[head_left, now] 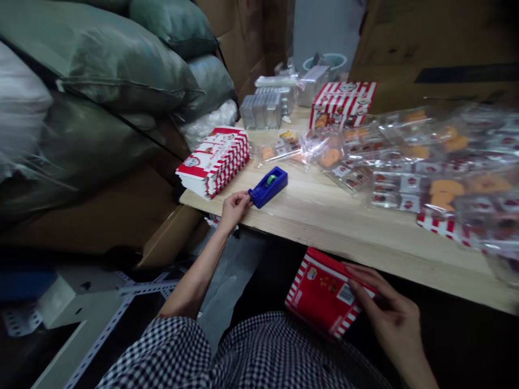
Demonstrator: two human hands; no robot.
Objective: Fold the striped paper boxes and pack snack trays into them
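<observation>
My left hand [236,206] is at the front end of a blue tape dispenser [268,187], with thumb and forefinger pinched at its cutting edge. A green-cored roll of tape [271,179] sits in the dispenser. The end of the tape is too fine to make out between my fingertips. Below the table edge, over my lap, my right hand [385,302] grips a red box with white stripes [324,289] by its right side. A barcode label and small printed pictures show on its red face.
A stack of flat red-and-white striped cartons [217,162] lies left of the dispenser. Clear bags of small orange and brown pieces [405,178] cover the table's right side. Behind stand clear plastic cases [261,111], a striped box [344,105] and a pale basin [336,62]. Large sacks [121,59] rise at left.
</observation>
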